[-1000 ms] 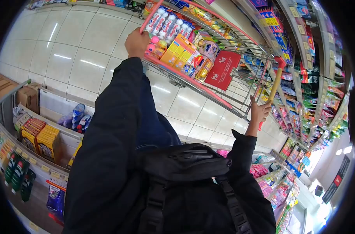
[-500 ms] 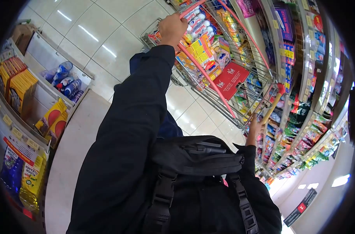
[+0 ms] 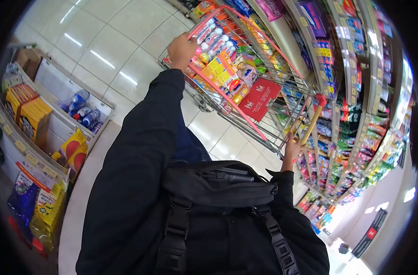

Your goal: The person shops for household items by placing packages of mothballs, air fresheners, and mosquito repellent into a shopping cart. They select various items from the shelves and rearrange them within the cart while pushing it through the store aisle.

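Note:
A wire shopping cart [image 3: 282,120] with red rims stands in front of me, loaded with goods. My left hand [image 3: 181,51] is closed round the red side rim at the cart's far left. My right hand [image 3: 290,149] is closed at the near end of the cart's yellowish push handle [image 3: 312,123], which has a red end cap; its fingers are partly hidden. Inside the cart lie white-capped packs [image 3: 214,40] and a yellow printed pack [image 3: 221,72]. A red sign plate [image 3: 260,101] is fixed in the cart by the handle.
Tall shelves [image 3: 349,64] of packaged goods run close along the cart's right side. On my left is a low white shelf unit [image 3: 76,73] with yellow boxes [image 3: 34,117], blue bottles [image 3: 87,117] and floor cleaner pouches [image 3: 47,208]. A black bag [image 3: 220,183] is strapped across my chest.
The cart and my left hand have shifted left and slightly down in view, and more of the right-hand shelves shows. Both hands have stayed on the cart.

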The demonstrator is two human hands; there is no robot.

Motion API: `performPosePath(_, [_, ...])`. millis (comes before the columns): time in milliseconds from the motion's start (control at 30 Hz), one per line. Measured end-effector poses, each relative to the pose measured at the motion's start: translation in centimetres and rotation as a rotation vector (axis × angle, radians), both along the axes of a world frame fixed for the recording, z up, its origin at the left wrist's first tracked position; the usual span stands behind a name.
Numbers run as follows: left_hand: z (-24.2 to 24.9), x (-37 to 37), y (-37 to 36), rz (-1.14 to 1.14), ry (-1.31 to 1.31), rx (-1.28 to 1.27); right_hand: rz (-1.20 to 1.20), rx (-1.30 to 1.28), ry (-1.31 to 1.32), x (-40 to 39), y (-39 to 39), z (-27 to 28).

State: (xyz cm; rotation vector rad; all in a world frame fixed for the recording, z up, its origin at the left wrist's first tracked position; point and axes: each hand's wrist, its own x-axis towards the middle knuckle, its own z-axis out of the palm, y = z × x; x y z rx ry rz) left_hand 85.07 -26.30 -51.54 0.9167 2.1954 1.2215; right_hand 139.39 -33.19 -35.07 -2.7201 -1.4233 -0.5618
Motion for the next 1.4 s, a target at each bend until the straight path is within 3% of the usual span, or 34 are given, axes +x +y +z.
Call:
performPosePath(267, [1.5, -0.1, 0.3, -0.1, 0.052, 0.024, 0.034, 0.114, 0.099, -1.5, -1.7, 0.7])
performPosePath(333, [0.5, -0.6, 0.2, -0.187, 0.035, 0.114, 0.035, 0.129, 0.13, -1.8, -2.0, 1.1])
performPosePath(367, [-3.0, -1.3, 1.1, -0.233, -0.083, 0.202, 0.028, 0.131, 0.135, -1.9, -2.1, 1.4])
performPosePath(400, [-1.3, -1.4, 0.1, -0.298, -0.023, 0.206, 0.022, 0.131, 0.14, -2.1, -2.3, 1.6])
performPosePath(467, [-3.4, -2.1, 0.3, -0.377, -0.209, 0.37, 0.03, 0.147, 0.165, -1.9, -2.4, 1.6])
performPosePath(533, [-0.7, -2.2, -0.8, -0.436, -0.292, 0.308, 0.045, 0.176, 0.171, -1.4, -2.4, 1.5])
performPosePath(600, [-2.0, -2.8, -0.4, -0.429, -0.324, 0.215, 0.066, 0.209, 0.171, -1.3, -2.4, 1.7])
performPosePath(933, [2.8, -1.7, -0.8, -0.39, -0.461, -0.096, 0.099, 0.315, 0.29, -0.3, -2.7, 1.5])
performPosePath(1067, [3.2, -2.0, -0.5, -0.379, -0.463, -0.208, 0.107, 0.352, 0.322, 0.2, -2.4, 0.9])
performPosePath(1267, [2.6, -3.1, -0.8, -0.382, -0.686, -0.249, 0.143, 0.403, 0.379, 0.4, -3.1, 1.0])
performPosePath(1400, [5.2, -1.4, -1.6, -0.45, -0.56, -0.277, 0.152, 0.403, 0.391, 0.4, -3.6, 1.6])
